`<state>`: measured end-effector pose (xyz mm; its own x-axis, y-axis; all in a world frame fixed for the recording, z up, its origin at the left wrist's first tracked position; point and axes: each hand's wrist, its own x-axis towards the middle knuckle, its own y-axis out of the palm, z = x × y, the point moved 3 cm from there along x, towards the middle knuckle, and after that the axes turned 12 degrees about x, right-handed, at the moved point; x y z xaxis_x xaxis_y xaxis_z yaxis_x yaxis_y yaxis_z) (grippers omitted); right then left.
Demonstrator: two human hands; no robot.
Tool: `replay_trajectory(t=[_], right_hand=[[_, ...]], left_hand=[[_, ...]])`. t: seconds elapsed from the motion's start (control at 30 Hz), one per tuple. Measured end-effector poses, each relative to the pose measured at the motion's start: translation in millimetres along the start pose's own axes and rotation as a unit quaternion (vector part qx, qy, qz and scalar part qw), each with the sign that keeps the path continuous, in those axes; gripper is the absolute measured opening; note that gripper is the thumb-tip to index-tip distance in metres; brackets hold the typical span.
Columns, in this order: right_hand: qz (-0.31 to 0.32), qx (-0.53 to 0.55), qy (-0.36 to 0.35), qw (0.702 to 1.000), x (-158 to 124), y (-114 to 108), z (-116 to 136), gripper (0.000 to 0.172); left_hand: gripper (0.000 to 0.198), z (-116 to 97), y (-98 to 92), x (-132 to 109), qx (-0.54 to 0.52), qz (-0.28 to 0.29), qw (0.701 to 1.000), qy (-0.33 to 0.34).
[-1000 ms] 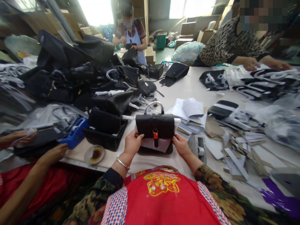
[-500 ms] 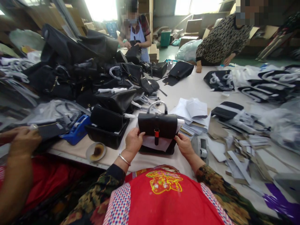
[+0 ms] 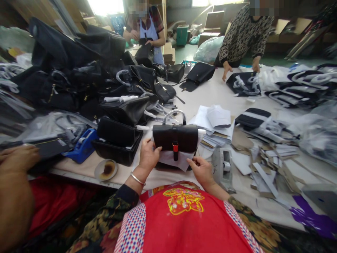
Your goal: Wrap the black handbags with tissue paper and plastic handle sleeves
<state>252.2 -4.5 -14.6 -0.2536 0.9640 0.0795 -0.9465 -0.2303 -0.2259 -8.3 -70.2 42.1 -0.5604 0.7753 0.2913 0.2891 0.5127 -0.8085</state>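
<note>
Two hands work one bag (image 3: pixel 184 137) at the desk's (image 3: pixel 210 95) near edge: left hand (image 3: pixel 149 154) clasps its end, right hand (image 3: pixel 201 170) pinches the paper (image 3: pixel 181 161) under its flap. A hard tug could tear the paper.

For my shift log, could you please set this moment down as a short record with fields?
Left hand: grips the left end of the small black handbag
Right hand: fingertips at the lower edge of the white paper; grip unclear
Handbag: upright on the table, red tab on its strap
Right of it: grey tape dispenser
Left of it: blue tape dispenser, small dish
</note>
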Motion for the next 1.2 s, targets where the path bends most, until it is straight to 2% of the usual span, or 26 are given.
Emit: replay_trajectory(t=[0.2,0.37,0.47,0.5,0.57,0.63,0.67,0.77,0.9,0.97,1.07,1.13,1.2], right_hand=[[0.042,0.003,-0.019,0.999,17.1,-2.8,-6.2,0.035],[0.054,-0.004,-0.055,0.997,20.2,-7.5,-2.9,0.033],[0.064,-0.015,-0.074,0.995,20.1,-7.5,-4.9,0.033],[0.066,-0.022,-0.078,0.995,20.2,-8.0,-5.9,0.032],[0.069,-0.039,-0.087,0.993,20.8,-10.0,-7.2,0.03],[0.073,-0.05,-0.094,0.992,21.3,-13.2,-7.0,0.028],[0.074,-0.048,-0.094,0.992,21.6,-15.0,-6.5,0.027],[0.073,-0.01,-0.072,0.995,22.9,-19.3,-5.1,0.028],[0.05,0.076,-0.026,0.996,27.7,-14.9,-5.4,0.049],[0.043,0.043,0.001,0.998,32.4,-7.8,-6.5,0.057],[0.055,-0.085,0.053,0.993,41.8,3.1,-10.2,0.052],[0.055,-0.13,0.064,0.988,48.8,5.9,-12.1,0.05],[0.056,-0.132,0.049,0.988,55.2,5.4,-13.1,0.049]], left_hand=[[0.018,2.0,-7.3,2.4,0.01,0.025,1.0,-0.011],[0.02,2.0,-13.5,5.1,0.018,0.075,0.997,-0.012],[0.019,5.9,-12.7,4.2,0.006,0.072,0.997,-0.031],[0.021,8.7,-11.7,3.1,-0.002,0.062,0.997,-0.044],[0.038,16.3,-8.2,0.0,-0.03,0.048,0.996,-0.068],[0.051,24.7,-1.0,-4.1,-0.079,0.072,0.992,-0.071],[0.049,28.8,3.9,-6.3,-0.107,0.098,0.987,-0.064],[0.033,40.9,20.8,-13.0,-0.161,0.158,0.973,-0.054],[0.03,52.9,44.3,-18.6,-0.146,0.136,0.976,-0.082],[0.029,55.4,54.6,-20.2,-0.14,0.125,0.977,-0.096],[0.032,60.3,61.2,-19.6,-0.14,0.134,0.975,-0.106],[0.036,66.9,58.0,-16.3,-0.145,0.175,0.969,-0.098],[0.039,76.2,49.7,-11.8,-0.145,0.246,0.955,-0.083]])
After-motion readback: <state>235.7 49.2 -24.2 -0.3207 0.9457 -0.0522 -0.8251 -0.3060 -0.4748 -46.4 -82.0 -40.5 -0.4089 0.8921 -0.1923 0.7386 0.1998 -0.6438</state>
